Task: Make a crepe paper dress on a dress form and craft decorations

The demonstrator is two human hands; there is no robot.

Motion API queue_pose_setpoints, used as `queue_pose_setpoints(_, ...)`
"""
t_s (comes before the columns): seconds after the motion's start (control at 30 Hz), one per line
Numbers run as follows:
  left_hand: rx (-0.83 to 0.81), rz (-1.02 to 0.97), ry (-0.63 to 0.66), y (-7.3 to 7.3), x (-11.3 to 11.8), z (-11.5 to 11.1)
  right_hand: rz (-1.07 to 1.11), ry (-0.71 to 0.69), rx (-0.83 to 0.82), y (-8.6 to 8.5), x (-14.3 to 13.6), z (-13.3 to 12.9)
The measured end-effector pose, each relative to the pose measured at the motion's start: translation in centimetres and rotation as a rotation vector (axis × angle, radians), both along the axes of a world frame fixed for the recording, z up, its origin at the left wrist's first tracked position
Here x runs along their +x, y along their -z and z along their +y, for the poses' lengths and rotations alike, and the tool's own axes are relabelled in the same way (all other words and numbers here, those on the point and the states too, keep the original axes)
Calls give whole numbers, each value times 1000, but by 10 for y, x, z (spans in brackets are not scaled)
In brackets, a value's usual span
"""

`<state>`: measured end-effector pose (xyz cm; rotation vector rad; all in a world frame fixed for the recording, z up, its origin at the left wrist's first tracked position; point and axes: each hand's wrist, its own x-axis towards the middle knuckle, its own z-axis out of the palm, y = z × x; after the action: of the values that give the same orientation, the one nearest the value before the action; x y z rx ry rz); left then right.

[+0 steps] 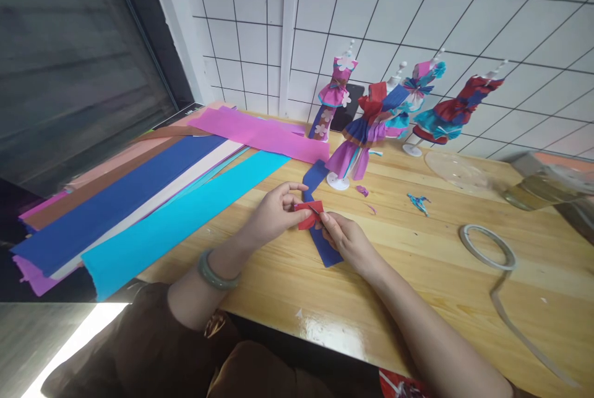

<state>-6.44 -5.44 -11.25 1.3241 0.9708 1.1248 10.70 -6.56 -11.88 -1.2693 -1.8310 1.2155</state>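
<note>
A small piece of red crepe paper (305, 220) is held up between my two hands over the table. My left hand (273, 215) pinches its left side with thumb and fingers, the index finger raised along the top. On the right side, my right hand (347, 240) grips the paper's edge between thumb and curled fingers. A thin dark line crosses the red piece near my right thumb; I cannot tell whether it is a fold or a tool. Beneath both hands lies a bent strip of dark blue crepe paper (325, 248), partly covered by them.
Left lie long crepe paper strips, including a turquoise one (185, 218) and a pink one (260, 132). Several dress forms in paper outfits, such as a red-and-blue one (468, 101), stand behind. A tape roll (488, 247) trails tape at right, near a blurred glass container (533, 194) and paper scraps (419, 203).
</note>
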Motion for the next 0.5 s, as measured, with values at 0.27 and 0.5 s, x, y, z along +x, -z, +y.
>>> queue_pose_setpoints(0.27,-10,-7,11,3,-2,1,-47,-17,40,-2,2,0)
queue_pose_setpoints(0.5,-29,-35,23,4,0,2,-22,-10,73,-2,0,-1)
